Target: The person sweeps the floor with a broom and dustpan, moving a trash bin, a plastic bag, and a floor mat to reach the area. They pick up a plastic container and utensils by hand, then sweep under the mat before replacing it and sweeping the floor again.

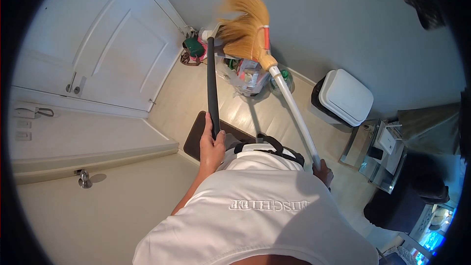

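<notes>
My left hand (213, 147) is wrapped round the lower end of a dark handle (212, 83). A pale piece at the handle's far end lies partly behind the bristles. On the other side of my body, my right hand (323, 172) grips the white pole of a broom (294, 110). The broom is raised, and its straw-coloured bristles (243, 32) are spread and somewhat blurred near the wall. A red strip runs along the broom head. Behind the bristles, a clear plastic bag (249, 79) of mixed items rests on the floor.
A white lidded bin (347, 97) stands by the grey wall, right of a green bottle (286, 76). A dark mat (196, 135) lies near my left hand. White doors (108, 34) are on the left, a glass table (380, 152) on the right. Green and pink items (194, 47) fill the corner.
</notes>
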